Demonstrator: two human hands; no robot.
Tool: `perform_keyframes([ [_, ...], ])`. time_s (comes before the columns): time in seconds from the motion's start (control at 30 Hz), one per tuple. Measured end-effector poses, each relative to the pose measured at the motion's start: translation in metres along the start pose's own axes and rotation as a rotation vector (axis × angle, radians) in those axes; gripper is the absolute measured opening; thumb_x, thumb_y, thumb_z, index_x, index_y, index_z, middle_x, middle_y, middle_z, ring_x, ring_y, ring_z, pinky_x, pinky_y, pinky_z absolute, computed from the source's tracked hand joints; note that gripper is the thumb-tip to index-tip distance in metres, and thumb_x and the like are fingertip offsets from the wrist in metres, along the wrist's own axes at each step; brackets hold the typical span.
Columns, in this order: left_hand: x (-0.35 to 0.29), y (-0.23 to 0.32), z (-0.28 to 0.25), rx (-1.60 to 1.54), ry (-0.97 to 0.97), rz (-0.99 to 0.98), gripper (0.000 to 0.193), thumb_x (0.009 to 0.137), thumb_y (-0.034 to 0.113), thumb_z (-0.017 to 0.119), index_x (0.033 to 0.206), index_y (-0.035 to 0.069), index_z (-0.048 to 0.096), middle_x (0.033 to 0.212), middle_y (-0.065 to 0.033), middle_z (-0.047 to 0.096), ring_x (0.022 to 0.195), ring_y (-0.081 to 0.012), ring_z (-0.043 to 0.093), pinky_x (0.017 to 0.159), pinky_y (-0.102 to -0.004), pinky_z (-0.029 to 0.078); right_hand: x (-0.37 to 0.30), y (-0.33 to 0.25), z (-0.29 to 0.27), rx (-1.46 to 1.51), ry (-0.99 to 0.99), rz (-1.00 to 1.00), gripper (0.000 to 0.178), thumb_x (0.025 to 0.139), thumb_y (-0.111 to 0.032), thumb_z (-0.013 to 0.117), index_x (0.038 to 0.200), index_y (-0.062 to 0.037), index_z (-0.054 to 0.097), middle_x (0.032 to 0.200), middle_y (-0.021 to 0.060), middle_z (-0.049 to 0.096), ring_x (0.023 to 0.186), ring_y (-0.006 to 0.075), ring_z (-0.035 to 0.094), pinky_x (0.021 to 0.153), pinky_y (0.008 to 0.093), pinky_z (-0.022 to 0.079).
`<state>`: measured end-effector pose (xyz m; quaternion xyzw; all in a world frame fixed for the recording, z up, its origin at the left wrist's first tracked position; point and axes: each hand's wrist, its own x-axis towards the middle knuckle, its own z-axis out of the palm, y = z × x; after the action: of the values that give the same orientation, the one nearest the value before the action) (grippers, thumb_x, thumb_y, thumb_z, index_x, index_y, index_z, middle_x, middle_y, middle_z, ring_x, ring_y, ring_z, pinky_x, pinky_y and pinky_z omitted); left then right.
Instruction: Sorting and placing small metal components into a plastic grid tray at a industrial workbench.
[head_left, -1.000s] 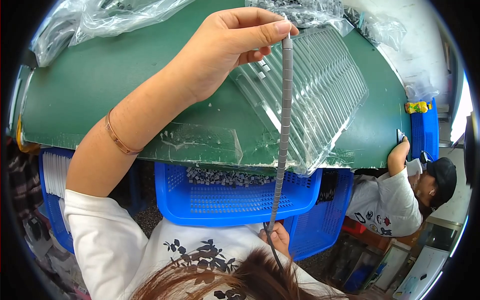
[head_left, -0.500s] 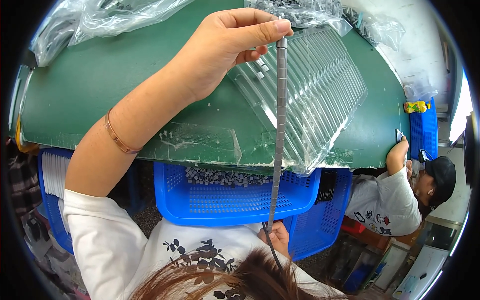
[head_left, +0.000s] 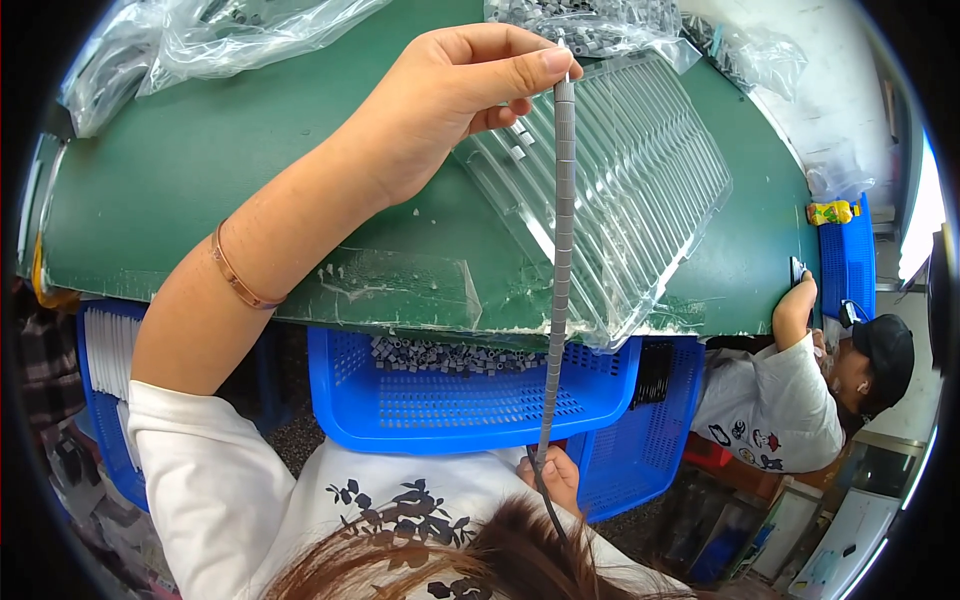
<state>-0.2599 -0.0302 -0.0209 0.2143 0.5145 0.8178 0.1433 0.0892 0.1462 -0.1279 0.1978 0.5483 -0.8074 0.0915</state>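
No legible text or numbers. Yellow package (head_left: 832,213), far right of the left hand's fingers (head_left: 540,70), has markings too small to read. Co-worker's white shirt (head_left: 785,390), lower right of them: graphics, lettering unclear.

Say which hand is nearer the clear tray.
Left: the left hand is by the far end of the clear tray; the right hand is farther, by the blue basket.

A crumpled clear bag (head_left: 240,45) lies toward the far left corner of the green table (head_left: 150,200). Beyond its right edge, a yellow packet (head_left: 830,213) sits by a blue basket (head_left: 847,260). Near the right corner, a co-worker (head_left: 770,400) wears a black cap (head_left: 886,360).
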Motion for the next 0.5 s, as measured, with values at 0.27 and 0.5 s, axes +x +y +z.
perform_keyframes([
  [0.27, 0.0003, -0.0002, 0.0007, 0.03, 0.009, 0.022, 0.022, 0.079, 0.023, 0.062, 0.087, 0.002, 0.062, 0.066, 0.0011, 0.051, 0.059, -0.0023, 0.043, 0.057, -0.0136, 0.037, 0.0022, 0.0005, 0.0032, 0.025, 0.011, -0.082, 0.018, 0.085, -0.013, 0.051, 0.093, 0.0002, 0.043, 0.068, 0.0103, 0.053, 0.053, 0.011, 0.044, 0.052, 0.0204, 0.037],
  [0.5, 0.0006, 0.0009, 0.0014, 0.006, 0.017, -0.004, 0.022, 0.077, 0.023, 0.064, 0.084, 0.002, 0.064, 0.065, 0.0001, 0.054, 0.058, -0.0034, 0.043, 0.055, -0.0138, 0.036, -0.0014, 0.0044, -0.0027, 0.024, -0.015, -0.048, 0.018, 0.085, -0.015, 0.05, 0.093, 0.0004, 0.045, 0.069, 0.0103, 0.054, 0.055, 0.0103, 0.044, 0.051, 0.0192, 0.036],
])
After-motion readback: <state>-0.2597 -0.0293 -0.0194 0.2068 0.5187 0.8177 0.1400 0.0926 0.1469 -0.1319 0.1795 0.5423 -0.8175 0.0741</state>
